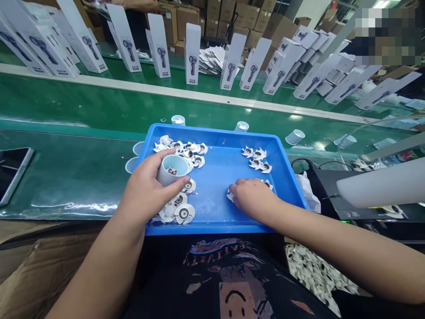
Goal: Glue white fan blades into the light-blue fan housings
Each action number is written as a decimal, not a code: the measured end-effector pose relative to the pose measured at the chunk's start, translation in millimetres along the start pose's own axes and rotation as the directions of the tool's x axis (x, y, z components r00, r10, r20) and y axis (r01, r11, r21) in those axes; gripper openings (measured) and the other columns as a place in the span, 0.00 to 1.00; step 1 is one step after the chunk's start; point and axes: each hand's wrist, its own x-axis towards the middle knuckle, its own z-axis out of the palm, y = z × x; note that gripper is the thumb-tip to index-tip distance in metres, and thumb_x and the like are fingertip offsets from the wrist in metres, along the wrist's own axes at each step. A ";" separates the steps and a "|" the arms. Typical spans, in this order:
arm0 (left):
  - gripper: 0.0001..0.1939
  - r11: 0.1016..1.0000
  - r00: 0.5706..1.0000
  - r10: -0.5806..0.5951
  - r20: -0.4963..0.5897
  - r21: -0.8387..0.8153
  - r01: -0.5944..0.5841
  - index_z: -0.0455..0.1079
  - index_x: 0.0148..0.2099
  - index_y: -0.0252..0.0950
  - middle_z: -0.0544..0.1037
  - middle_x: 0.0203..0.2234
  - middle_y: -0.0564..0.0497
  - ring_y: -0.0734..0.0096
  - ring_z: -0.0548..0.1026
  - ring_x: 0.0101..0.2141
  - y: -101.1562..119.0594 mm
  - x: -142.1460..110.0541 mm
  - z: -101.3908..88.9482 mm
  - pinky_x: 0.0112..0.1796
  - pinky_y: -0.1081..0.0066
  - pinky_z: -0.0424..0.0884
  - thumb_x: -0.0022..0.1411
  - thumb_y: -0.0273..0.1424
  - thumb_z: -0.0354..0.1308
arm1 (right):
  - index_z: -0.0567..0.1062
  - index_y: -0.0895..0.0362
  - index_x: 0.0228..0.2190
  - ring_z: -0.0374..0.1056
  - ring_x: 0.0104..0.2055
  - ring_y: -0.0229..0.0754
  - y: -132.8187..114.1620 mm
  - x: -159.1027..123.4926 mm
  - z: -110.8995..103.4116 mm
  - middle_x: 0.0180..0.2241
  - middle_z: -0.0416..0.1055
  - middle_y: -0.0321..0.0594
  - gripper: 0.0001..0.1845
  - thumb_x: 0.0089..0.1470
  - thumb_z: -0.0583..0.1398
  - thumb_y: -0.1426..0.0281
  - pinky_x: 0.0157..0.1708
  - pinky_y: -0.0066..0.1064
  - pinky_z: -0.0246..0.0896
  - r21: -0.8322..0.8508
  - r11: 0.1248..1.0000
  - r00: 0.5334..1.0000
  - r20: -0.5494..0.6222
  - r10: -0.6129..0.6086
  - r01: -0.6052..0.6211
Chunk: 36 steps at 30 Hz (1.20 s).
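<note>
My left hand point(146, 186) is wrapped round a pale blue-white plastic cup-shaped housing point(173, 170), its mouth up, with a small coppery motor part inside. It is held over the left side of a blue tray point(215, 228). Beneath it lie several white fan blades point(184, 213) with dark hubs. At the tray's right side my right hand point(252, 197) is closed, fingers down, on a white fan blade point(230, 195) that is mostly hidden. More fan blades point(257, 158) lie just beyond that hand.
Similar housings point(295, 137) stand along the green conveyor point(116, 99) behind the tray. White printed boxes point(192, 55) line its far edge. A tablet-like device point(15, 170) lies at left. A white cylinder point(381, 184) juts in at right, above a pile of fan blades point(318, 274).
</note>
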 end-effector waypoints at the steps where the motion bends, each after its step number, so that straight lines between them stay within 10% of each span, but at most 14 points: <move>1: 0.31 0.999 1.000 0.020 -0.006 -0.029 -0.020 0.69 0.55 0.39 0.76 0.50 0.46 0.49 0.74 0.51 -0.7 -2.6 -0.5 0.53 0.52 0.70 0.50 0.44 0.64 | 0.75 0.65 0.38 0.67 0.46 0.51 0.9 -1.1 -2.6 0.40 0.70 0.51 0.08 0.56 0.57 0.80 0.53 0.53 0.58 0.107 0.994 1.000 -0.010 -0.013 0.014; 7: 0.25 0.926 0.934 0.343 0.103 -0.202 -0.318 0.65 0.56 0.40 0.76 0.50 0.47 0.58 0.76 0.49 0.1 -28.4 3.2 0.51 0.60 0.72 0.55 0.34 0.60 | 0.67 0.60 0.45 0.67 0.34 0.39 0.3 -18.7 -20.0 0.36 0.69 0.45 0.27 0.50 0.54 0.54 0.37 0.34 0.67 0.826 0.553 0.986 -0.014 -0.165 0.104; 11: 0.29 0.895 0.881 0.445 0.159 -0.093 -0.436 0.62 0.59 0.37 0.75 0.50 0.44 0.57 0.76 0.49 7.2 -37.9 13.2 0.51 0.58 0.72 0.55 0.33 0.61 | 0.65 0.58 0.42 0.64 0.28 0.33 -5.9 -24.2 -12.6 0.31 0.66 0.38 0.30 0.45 0.57 0.49 0.32 0.28 0.65 0.969 0.227 0.976 -0.048 -0.212 0.097; 15: 0.28 0.846 0.836 0.524 0.163 0.011 -0.533 0.62 0.58 0.38 0.76 0.49 0.44 0.56 0.75 0.49 13.5 -36.3 21.1 0.52 0.57 0.71 0.57 0.36 0.65 | 0.68 0.57 0.40 0.65 0.29 0.32 -10.0 -27.2 -6.4 0.29 0.66 0.35 0.23 0.48 0.62 0.55 0.33 0.26 0.65 0.979 0.108 0.966 -0.148 -0.212 0.174; 18: 0.23 0.805 0.799 0.582 0.155 0.035 -0.593 0.63 0.54 0.38 0.78 0.46 0.45 0.57 0.76 0.47 17.0 -34.4 25.1 0.50 0.56 0.71 0.59 0.37 0.64 | 0.72 0.56 0.41 0.66 0.34 0.32 -13.9 -36.4 -10.6 0.34 0.69 0.35 0.14 0.51 0.65 0.68 0.38 0.24 0.63 0.924 0.206 0.942 -0.293 -0.162 0.322; 23: 0.16 0.719 0.727 0.680 0.094 0.107 -0.687 0.62 0.53 0.35 0.78 0.43 0.43 0.56 0.76 0.44 25.0 -37.8 32.7 0.50 0.53 0.71 0.65 0.33 0.56 | 0.78 0.57 0.40 0.66 0.38 0.38 -27.1 -45.5 -19.8 0.37 0.68 0.40 0.10 0.54 0.64 0.77 0.41 0.31 0.63 0.242 0.774 0.705 -0.624 -0.337 0.585; 28: 0.15 0.720 0.731 0.682 0.021 0.155 -0.676 0.60 0.54 0.34 0.77 0.44 0.41 0.57 0.75 0.46 30.0 -42.2 40.1 0.52 0.55 0.71 0.66 0.30 0.52 | 0.79 0.58 0.29 0.63 0.34 0.38 -31.1 -32.9 -18.9 0.32 0.62 0.39 0.04 0.51 0.67 0.77 0.36 0.31 0.65 0.135 0.807 0.665 -0.652 -0.364 0.575; 36: 0.25 0.760 0.790 0.612 0.047 0.240 -0.603 0.60 0.57 0.36 0.78 0.48 0.40 0.53 0.76 0.49 16.3 -28.4 22.0 0.54 0.48 0.68 0.64 0.42 0.60 | 0.79 0.44 0.41 0.60 0.62 0.46 0.6 -52.5 -23.4 0.61 0.61 0.35 0.17 0.64 0.55 0.51 0.56 0.41 0.66 0.355 0.654 0.726 -0.505 -0.468 0.668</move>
